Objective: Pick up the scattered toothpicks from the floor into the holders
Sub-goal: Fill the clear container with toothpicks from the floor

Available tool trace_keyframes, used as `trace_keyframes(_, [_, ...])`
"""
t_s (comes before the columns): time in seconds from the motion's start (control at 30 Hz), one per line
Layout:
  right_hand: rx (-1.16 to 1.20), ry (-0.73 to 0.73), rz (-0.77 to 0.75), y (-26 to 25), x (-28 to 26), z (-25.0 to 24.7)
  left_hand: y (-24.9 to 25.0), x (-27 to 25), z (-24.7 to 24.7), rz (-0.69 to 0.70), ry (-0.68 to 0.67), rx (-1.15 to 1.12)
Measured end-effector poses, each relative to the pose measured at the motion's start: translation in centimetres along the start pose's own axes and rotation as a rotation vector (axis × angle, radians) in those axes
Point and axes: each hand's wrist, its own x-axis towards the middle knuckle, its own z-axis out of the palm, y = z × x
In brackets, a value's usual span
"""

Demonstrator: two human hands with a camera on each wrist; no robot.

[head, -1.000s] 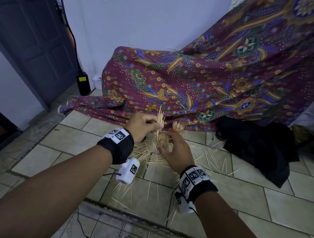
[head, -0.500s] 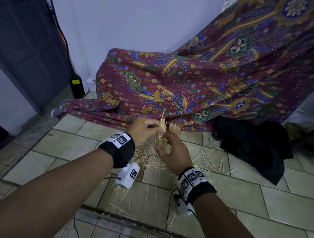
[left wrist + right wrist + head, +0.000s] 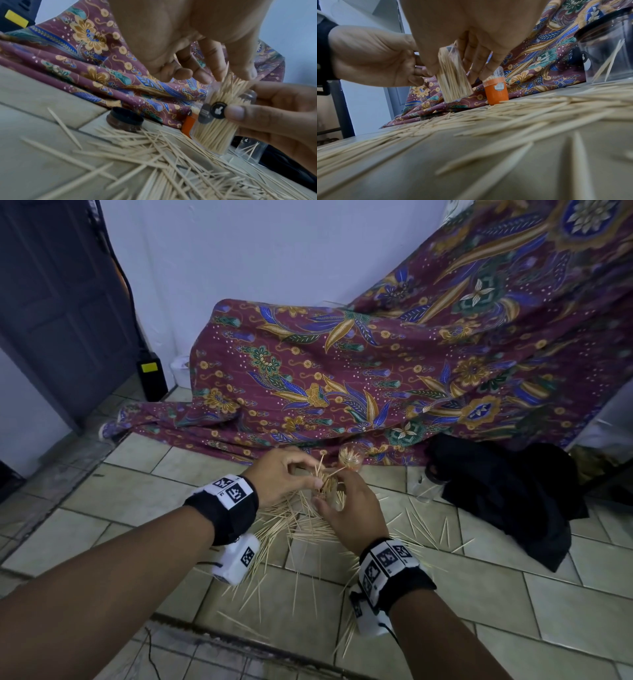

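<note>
— What's my right hand [image 3: 352, 517] doing?

— From my screen, it's wrapped around a clear holder [image 3: 217, 121], thumb on one side and fingers on the other, lifted off the floor [image 3: 479, 587] and tilted. The holder is packed with toothpicks (their tips stick out past its mouth).

— And the left hand [image 3: 281, 477]?

— Its fingertips [image 3: 221, 75] are pinched on the bundle of toothpicks [image 3: 235, 83] at the holder's mouth, at about 12 o'clock from the right hand.

— Where are the loose ones?

— The scattered toothpicks [image 3: 294, 525] lie fanned across the tiles under both wrists, mostly toward 6 o'clock from the hands. An orange holder [image 3: 496, 90] stands upright at 1 o'clock, by the edge of the patterned cloth [image 3: 342, 378]. A dark lid [image 3: 125, 120] lies at 10 o'clock. Another clear holder [image 3: 606, 54] with a few sticks stands at 3 o'clock, by the black fabric [image 3: 507, 491].
</note>
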Motion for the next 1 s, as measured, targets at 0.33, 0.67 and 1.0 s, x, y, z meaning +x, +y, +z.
trace_keyframes(0.33, [-0.009,0.004,-0.026,0.2,0.0,0.2,1.3,0.4,0.3,0.063,-0.008,0.228])
trace_keyframes(0.67, [-0.025,0.021,-0.025,0.0,-0.1,0.0,1.9,0.6,-0.5,0.118,-0.038,0.279])
trace_keyframes(1.0, [0.000,0.019,-0.027,0.4,0.0,0.2,1.7,1.3,-0.8,0.249,-0.041,0.393])
